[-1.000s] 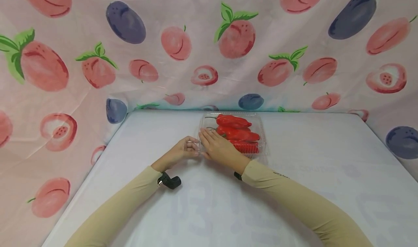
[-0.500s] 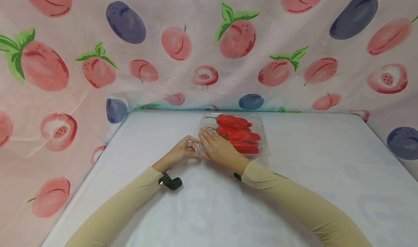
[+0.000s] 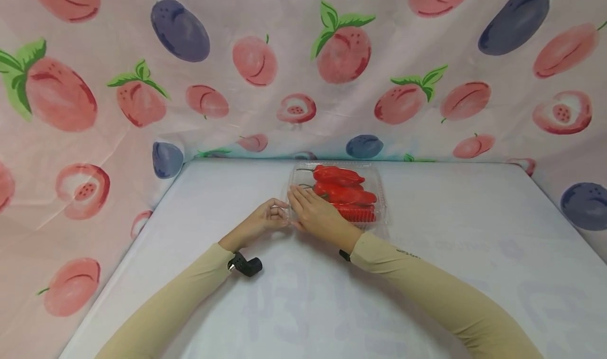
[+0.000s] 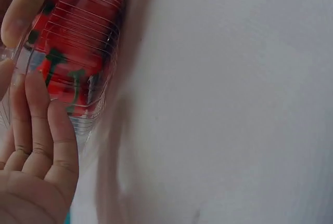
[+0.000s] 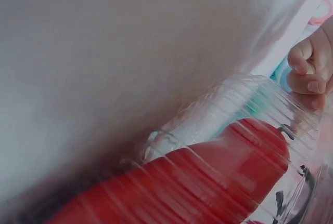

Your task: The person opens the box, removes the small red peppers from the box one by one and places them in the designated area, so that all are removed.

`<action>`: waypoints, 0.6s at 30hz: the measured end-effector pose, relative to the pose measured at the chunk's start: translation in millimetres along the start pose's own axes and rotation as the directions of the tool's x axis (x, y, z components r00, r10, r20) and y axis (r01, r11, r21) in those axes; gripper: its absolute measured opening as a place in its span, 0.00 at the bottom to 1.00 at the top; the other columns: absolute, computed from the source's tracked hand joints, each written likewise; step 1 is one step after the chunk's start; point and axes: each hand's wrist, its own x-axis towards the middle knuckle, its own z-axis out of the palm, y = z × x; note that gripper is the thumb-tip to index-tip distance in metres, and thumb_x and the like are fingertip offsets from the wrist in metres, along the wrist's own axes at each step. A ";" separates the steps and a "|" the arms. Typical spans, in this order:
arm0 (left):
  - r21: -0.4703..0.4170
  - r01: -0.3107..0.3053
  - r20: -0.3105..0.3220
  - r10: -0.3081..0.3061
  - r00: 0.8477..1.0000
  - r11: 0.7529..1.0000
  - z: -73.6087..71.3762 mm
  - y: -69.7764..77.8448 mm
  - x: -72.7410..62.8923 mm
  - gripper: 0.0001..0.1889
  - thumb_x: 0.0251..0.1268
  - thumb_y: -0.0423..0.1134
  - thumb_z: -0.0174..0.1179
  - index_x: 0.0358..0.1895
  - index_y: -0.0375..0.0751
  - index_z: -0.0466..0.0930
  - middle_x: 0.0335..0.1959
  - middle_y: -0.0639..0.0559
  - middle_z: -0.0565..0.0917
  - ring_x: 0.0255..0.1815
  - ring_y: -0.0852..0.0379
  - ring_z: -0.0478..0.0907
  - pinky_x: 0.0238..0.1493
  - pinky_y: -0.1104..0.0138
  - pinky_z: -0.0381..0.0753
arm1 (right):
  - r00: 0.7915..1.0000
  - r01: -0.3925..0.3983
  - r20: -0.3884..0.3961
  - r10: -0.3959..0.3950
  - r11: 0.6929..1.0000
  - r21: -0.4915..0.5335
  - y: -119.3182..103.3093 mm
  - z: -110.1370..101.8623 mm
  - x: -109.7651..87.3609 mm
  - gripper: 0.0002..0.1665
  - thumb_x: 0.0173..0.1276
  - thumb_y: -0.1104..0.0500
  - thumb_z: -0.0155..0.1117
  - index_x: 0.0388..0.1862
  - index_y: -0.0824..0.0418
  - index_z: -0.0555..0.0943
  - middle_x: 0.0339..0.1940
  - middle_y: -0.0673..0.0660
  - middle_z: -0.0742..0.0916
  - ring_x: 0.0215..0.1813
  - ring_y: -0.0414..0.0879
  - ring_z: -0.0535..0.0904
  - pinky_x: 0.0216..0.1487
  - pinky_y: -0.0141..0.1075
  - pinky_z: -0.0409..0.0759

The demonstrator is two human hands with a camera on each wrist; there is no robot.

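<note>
A clear plastic clamshell container (image 3: 373,177) stands at the back middle of the white table, its ribbed walls showing in both wrist views. Inside lie several long red peppers (image 3: 346,194) with green stems (image 4: 76,86) toward the left side. My left hand (image 3: 266,216) is at the container's left edge, its curled fingers and thumb pinching the rim. Across the lid's front left corner lies my right hand (image 3: 320,216), fingers straight and pressing on the plastic. Its thumb shows at the top left of the left wrist view.
The white table (image 3: 455,274) has faint printing showing on its surface. A fruit-patterned cloth (image 3: 296,137) hangs right behind the container and along the left side. A small black device (image 3: 248,265) sits at the left wrist.
Both hands and the container stay in place. The whole head view has shifted very slightly.
</note>
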 end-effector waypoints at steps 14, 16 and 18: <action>-0.196 0.206 0.003 -0.210 0.978 0.959 -0.7 14.7 -3.2 0.12 0.68 0.27 0.47 0.53 0.30 0.65 0.30 0.58 0.83 0.36 0.65 0.81 0.47 0.71 0.82 | 0.997 -0.014 0.083 0.012 1.000 0.023 3.3 -10.7 -2.0 0.40 0.65 0.44 0.59 0.66 0.70 0.65 0.67 0.64 0.73 0.69 0.54 0.68 0.70 0.42 0.68; -0.190 0.212 -0.004 -0.217 0.976 0.959 -0.4 16.5 -3.3 0.12 0.68 0.27 0.47 0.53 0.29 0.65 0.30 0.57 0.82 0.35 0.65 0.81 0.44 0.72 0.82 | 0.996 -0.018 0.085 0.015 0.999 0.033 4.0 -11.7 -4.2 0.39 0.65 0.46 0.60 0.67 0.69 0.65 0.67 0.63 0.72 0.70 0.54 0.67 0.70 0.43 0.67; -0.180 0.212 -0.011 -0.218 0.976 0.960 -0.2 18.3 -3.2 0.12 0.68 0.27 0.47 0.52 0.29 0.65 0.29 0.57 0.82 0.33 0.65 0.81 0.42 0.73 0.82 | 0.997 -0.017 0.070 0.015 0.999 0.033 5.1 -11.5 -7.0 0.38 0.65 0.48 0.62 0.66 0.69 0.66 0.67 0.63 0.73 0.69 0.54 0.68 0.70 0.43 0.67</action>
